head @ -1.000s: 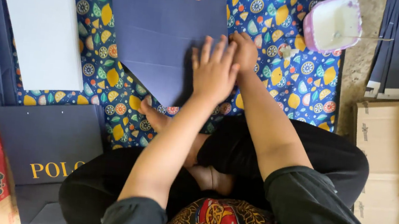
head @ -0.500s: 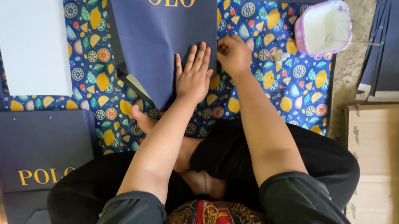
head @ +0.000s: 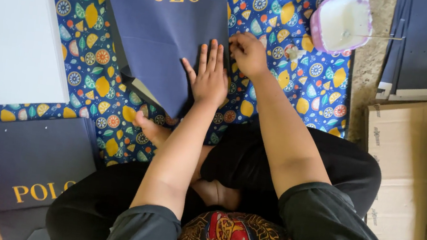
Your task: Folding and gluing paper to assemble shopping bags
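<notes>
Here, left hand (head: 208, 79) flat with fingers spread, grasping nothing, pressing on the right edge of the navy paper bag (head: 173, 29). Just right of those fingers, right hand (head: 249, 54) with fingers curled, pinching or rubbing the same edge; cannot tell exactly. Bag lying flat on the fruit-patterned mat (head: 303, 82), side seam probably already joined and being pressed; bottom, nearest the wrists, seemingly left to fold. Beyond the right fingers, a pink tub of white glue (head: 343, 19). Far left of the fingers, a white card stack (head: 16, 38); below it, a finished navy bag (head: 32, 161).
</notes>
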